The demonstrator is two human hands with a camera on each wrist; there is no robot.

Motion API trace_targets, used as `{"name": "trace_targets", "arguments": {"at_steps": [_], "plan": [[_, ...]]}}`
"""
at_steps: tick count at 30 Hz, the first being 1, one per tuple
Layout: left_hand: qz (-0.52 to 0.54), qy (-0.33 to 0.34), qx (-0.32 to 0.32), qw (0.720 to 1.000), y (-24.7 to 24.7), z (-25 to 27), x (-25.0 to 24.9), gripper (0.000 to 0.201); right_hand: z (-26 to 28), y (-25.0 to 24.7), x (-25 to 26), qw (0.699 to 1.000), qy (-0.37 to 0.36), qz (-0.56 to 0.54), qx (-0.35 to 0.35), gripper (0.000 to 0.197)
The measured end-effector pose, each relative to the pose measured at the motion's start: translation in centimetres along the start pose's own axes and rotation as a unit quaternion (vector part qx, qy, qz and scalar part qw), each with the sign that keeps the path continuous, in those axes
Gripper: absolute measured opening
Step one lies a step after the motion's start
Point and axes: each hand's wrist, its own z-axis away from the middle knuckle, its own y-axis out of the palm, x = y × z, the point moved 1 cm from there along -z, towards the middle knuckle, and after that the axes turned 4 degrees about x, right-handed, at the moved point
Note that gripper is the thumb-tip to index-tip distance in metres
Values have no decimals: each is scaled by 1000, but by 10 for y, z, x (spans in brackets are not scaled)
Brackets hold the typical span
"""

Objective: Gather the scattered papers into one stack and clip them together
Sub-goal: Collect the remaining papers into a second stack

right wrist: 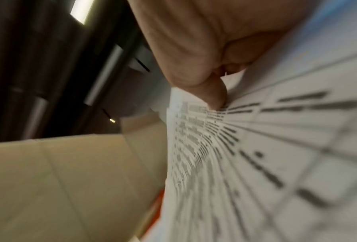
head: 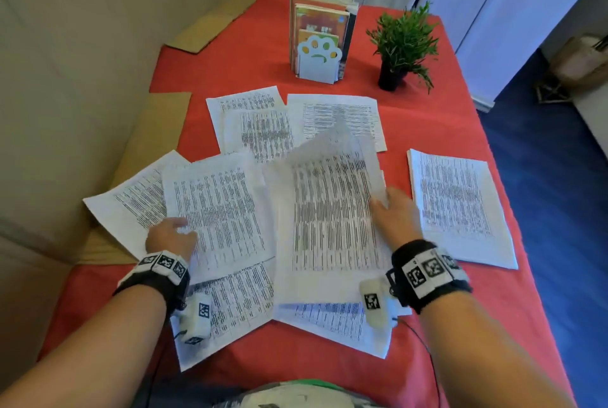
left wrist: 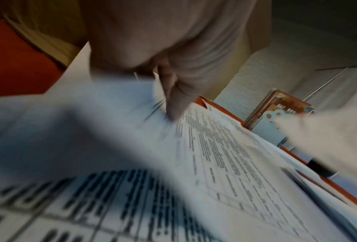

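Observation:
Several printed sheets lie scattered and overlapping on the red tablecloth (head: 427, 124). My left hand (head: 171, 233) grips the left edge of one sheet (head: 217, 210), thumb (left wrist: 177, 104) on its printed face. With my right hand (head: 391, 207) I pinch the right edge of the middle sheet (head: 329, 210), which is lifted and blurred; the thumb (right wrist: 214, 96) presses on its print (right wrist: 256, 147). More sheets lie at far left (head: 131, 203), at the back (head: 260, 131) (head: 339, 115), at the right (head: 457, 203) and near me (head: 237, 302) (head: 335, 319).
A paw-shaped stand with books (head: 317, 59) and a small potted plant (head: 401, 45) stand at the back. Cardboard pieces (head: 210, 22) (head: 148, 144) lie along the left side against a beige surface. The table's right edge drops to blue floor (head: 559, 210).

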Motion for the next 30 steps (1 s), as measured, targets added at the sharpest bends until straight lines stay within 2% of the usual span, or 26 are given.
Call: {"name": "trace_targets", "arguments": {"at_steps": [1, 2, 4, 5, 6, 8, 11, 12, 14, 15, 17, 22, 24, 25, 27, 28, 30], "plan": [[31, 18, -35, 999, 1, 5, 1, 38, 5, 8, -16, 999, 33, -14, 6, 15], [68, 24, -63, 995, 3, 10, 2, 45, 11, 15, -31, 998, 63, -21, 6, 15], [140, -8, -95, 986, 5, 16, 8, 66, 20, 28, -58, 990, 137, -10, 0, 24], [163, -22, -107, 981, 4, 18, 12, 67, 24, 34, -69, 985, 172, 23, -8, 33], [164, -27, -121, 979, 3, 20, 15, 59, 27, 37, -76, 978, 200, 63, -15, 38], [99, -63, -136, 984, 1, 21, 24, 39, 29, 42, -85, 971, 218, 91, -35, 40], [39, -151, -119, 981, 0, 25, 34, 33, 26, 46, -88, 977, 205, 49, -39, 39], [30, -159, -103, 981, 4, 23, 39, 35, 23, 47, -89, 979, 196, 34, -40, 36], [26, -155, -75, 985, 10, 20, 43, 53, 16, 48, -89, 984, 176, 16, -37, 33], [28, -153, -70, 985, 12, 23, 40, 53, 11, 49, -89, 985, 167, 8, -32, 32], [44, -128, -68, 988, 18, 28, 34, 44, 3, 48, -86, 986, 163, -7, -23, 34], [100, 6, -30, 995, 31, 43, 28, 23, -11, 50, -82, 983, 180, 46, -10, 36], [103, 40, -16, 994, 29, 50, 25, 18, -9, 49, -81, 984, 176, -7, -2, 46], [108, 52, -12, 993, 28, 56, 22, 20, -7, 49, -81, 984, 169, -52, 4, 55], [145, 48, -16, 988, 26, 64, 21, 56, -3, 46, -83, 982, 159, -100, 22, 63], [156, 38, -23, 987, 25, 65, 22, 76, 0, 45, -83, 981, 160, -103, 35, 57], [156, 18, -52, 986, 21, 68, 23, 96, 5, 43, -81, 983, 156, -82, 54, 30]]}}
